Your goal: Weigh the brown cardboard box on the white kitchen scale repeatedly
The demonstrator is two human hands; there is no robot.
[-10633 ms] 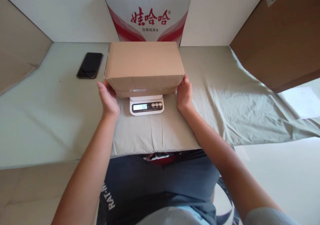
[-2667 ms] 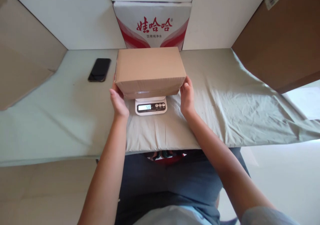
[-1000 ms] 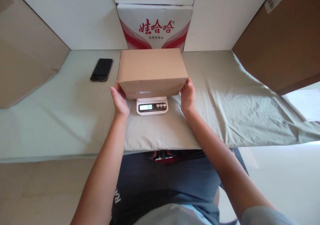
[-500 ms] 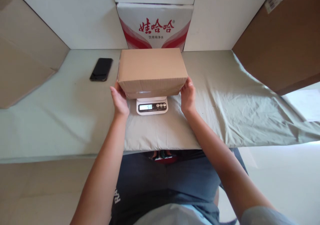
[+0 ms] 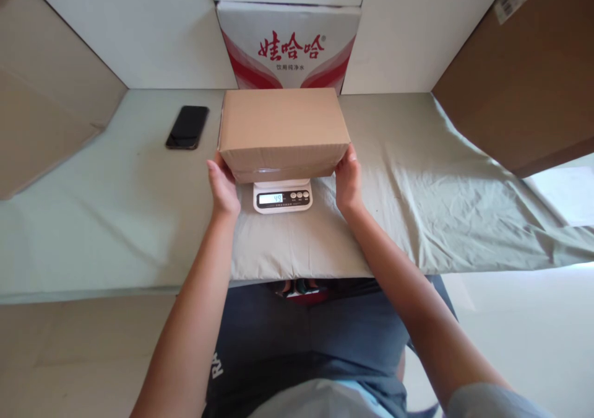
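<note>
A closed brown cardboard box rests over a small white digital kitchen scale, hiding its weighing plate. The scale's lit display reads what looks like 49. My left hand is at the box's lower left front corner, thumb outward and fingers reaching behind and under the side. At the lower right front corner, my right hand has its fingers curled against the box, their tips partly hidden. Between them, both hands grip the box.
A black smartphone lies left of the box on the pale green cloth. Behind stands a white and red carton. Large cardboard boxes flank the table at left and right. The cloth's front edge is close to my lap.
The scale's display has gone from about 51 to about 49. Both hands and the box have stayed in nearly the same place.
</note>
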